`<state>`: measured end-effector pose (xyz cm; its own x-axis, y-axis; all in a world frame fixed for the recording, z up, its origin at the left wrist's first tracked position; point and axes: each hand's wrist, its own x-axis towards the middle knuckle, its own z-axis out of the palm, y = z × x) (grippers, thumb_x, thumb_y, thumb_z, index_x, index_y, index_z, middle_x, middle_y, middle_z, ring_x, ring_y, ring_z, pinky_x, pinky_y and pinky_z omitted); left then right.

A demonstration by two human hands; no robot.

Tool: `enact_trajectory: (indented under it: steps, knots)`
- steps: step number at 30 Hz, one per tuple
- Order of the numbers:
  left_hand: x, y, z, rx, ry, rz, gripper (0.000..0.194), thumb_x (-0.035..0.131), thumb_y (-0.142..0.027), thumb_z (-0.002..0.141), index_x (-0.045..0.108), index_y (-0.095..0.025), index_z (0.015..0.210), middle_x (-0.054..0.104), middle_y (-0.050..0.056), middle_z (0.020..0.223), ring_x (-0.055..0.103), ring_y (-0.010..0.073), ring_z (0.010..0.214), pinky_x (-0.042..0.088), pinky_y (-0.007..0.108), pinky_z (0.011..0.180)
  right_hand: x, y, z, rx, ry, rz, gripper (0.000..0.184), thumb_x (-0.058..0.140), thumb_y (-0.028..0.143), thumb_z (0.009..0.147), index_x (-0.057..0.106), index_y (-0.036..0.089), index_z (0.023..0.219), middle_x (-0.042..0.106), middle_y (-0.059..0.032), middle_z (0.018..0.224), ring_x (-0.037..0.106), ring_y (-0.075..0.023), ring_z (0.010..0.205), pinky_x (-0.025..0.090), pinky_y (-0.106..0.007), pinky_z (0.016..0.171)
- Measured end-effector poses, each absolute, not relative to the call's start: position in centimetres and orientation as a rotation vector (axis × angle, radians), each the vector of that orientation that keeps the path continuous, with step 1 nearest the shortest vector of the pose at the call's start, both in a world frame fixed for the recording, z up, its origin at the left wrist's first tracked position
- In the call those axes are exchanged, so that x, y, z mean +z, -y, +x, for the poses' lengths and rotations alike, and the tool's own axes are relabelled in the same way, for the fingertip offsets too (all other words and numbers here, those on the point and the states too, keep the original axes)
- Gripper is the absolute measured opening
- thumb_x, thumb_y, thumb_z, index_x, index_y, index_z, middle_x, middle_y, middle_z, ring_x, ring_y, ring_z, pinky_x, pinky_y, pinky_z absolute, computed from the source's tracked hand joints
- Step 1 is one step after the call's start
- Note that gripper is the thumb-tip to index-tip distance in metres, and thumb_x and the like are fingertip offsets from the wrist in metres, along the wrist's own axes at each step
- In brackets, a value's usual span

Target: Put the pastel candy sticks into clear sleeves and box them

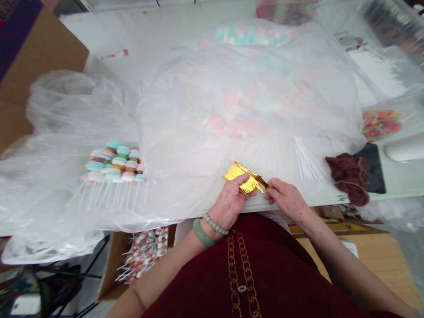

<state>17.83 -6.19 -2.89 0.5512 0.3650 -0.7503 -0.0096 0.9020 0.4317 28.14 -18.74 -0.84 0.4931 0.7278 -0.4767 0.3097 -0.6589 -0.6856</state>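
Note:
My left hand [232, 197] is closed round a bundle of shiny gold twist ties [237, 171], thumb on top, near the table's front edge. At the bundle's right side, my right hand [284, 197] pinches the ends of a few darker gold strips that fan out from it. Whether those strips are separate from the bundle I cannot tell. To the left, pastel candy pops [115, 162] on white sticks lie stacked in a row on clear plastic. Loose white sticks [308, 162] lie to the right of my right hand.
Clear plastic sheeting [185, 115] covers pink and blue candies. A brown cloth [348, 176] rests by a dark tablet-like object [374, 168] on the right. A bag of bright candies [381, 124] lies behind. Below the table, a carton [114, 260] holds many candy pops.

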Motion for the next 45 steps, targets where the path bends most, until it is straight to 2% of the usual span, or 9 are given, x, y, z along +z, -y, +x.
enact_trajectory:
  steps: [7,12,15,22,27,33,37,42,45]
  knots:
    - [-2.5,5.8,17.9,0.239,-0.989,0.330,0.021,0.063,-0.014,0.074,0.061,-0.017,0.095,0.069,0.002,0.081,0.062,0.0146,0.063,0.046,0.023,0.047,-1.6,19.4,28.4,0.998,0.850,-2.206,0.016,0.043,0.020,0.077,0.056,0.024,0.070,0.057,0.0028,0.060,0.051,-0.0153,0.059,0.034,-0.026,0.057]
    - [-1.7,5.1,18.0,0.266,-0.970,0.189,0.012,0.060,-0.012,0.078,0.061,-0.016,0.089,0.067,0.001,0.073,0.063,0.0141,0.059,0.046,0.023,0.046,-1.3,21.3,30.0,1.219,0.610,-1.984,0.018,0.052,0.031,0.076,0.052,0.022,0.060,0.053,0.0031,0.057,0.048,-0.0135,0.054,0.038,-0.025,0.054]
    - [-1.7,5.0,17.9,0.265,-0.932,0.162,0.007,0.057,-0.013,0.081,0.061,-0.015,0.087,0.067,0.002,0.074,0.064,0.0155,0.058,0.046,0.024,0.044,-0.6,21.8,30.0,1.142,0.502,-1.874,0.021,0.055,0.035,0.077,0.054,0.021,0.062,0.051,0.0024,0.059,0.046,-0.0130,0.056,0.038,-0.025,0.054]
    - [-1.9,6.4,17.6,0.098,-0.663,0.259,0.010,0.057,-0.019,0.082,0.062,-0.011,0.085,0.067,0.008,0.076,0.064,0.0180,0.063,0.053,0.034,0.063,1.2,18.6,26.9,1.088,0.617,-1.600,0.022,0.054,0.038,0.082,0.055,0.021,0.068,0.053,0.0026,0.062,0.049,-0.0131,0.058,0.041,-0.027,0.059]
    - [-1.8,6.9,17.2,0.093,-0.689,0.299,0.013,0.056,-0.017,0.083,0.064,-0.010,0.090,0.069,0.010,0.083,0.065,0.0168,0.066,0.053,0.033,0.070,0.6,18.0,27.3,1.079,0.536,-1.548,0.017,0.055,0.034,0.081,0.057,0.020,0.071,0.054,0.0033,0.062,0.047,-0.0118,0.056,0.039,-0.026,0.056]
    - [-1.0,7.0,17.5,0.030,-0.783,0.346,0.016,0.058,-0.018,0.082,0.063,-0.011,0.095,0.070,0.010,0.083,0.067,0.0202,0.066,0.054,0.031,0.058,-0.4,19.9,28.4,0.857,0.422,-1.659,0.013,0.055,0.031,0.080,0.062,0.021,0.082,0.046,0.0051,0.058,0.041,-0.0121,0.056,0.033,-0.024,0.052]
    - [-0.2,7.5,18.7,-0.016,-0.722,0.484,0.019,0.060,-0.016,0.080,0.065,-0.010,0.097,0.070,0.011,0.085,0.066,0.0189,0.065,0.054,0.029,0.053,-0.2,19.5,28.1,0.850,0.525,-1.657,0.025,0.050,0.037,0.083,0.064,0.022,0.097,0.058,0.0018,0.074,0.050,-0.0149,0.067,0.040,-0.026,0.060]
    - [0.8,8.3,21.9,0.005,-0.738,0.686,0.015,0.063,-0.013,0.075,0.066,-0.010,0.089,0.068,0.008,0.079,0.062,0.0160,0.058,0.051,0.026,0.045,-0.3,19.4,29.0,0.781,0.541,-1.712,0.027,0.051,0.042,0.082,0.065,0.019,0.084,0.061,0.0002,0.073,0.053,-0.0157,0.069,0.042,-0.026,0.062]
    - [1.5,8.8,24.4,-0.037,-0.668,0.711,0.021,0.063,-0.018,0.076,0.063,-0.013,0.097,0.067,0.008,0.084,0.062,0.0152,0.057,0.052,0.028,0.048,-0.7,20.3,31.4,0.619,0.484,-1.952,0.030,0.049,0.042,0.080,0.065,0.018,0.076,0.060,0.0002,0.065,0.053,-0.0154,0.063,0.042,-0.025,0.058]
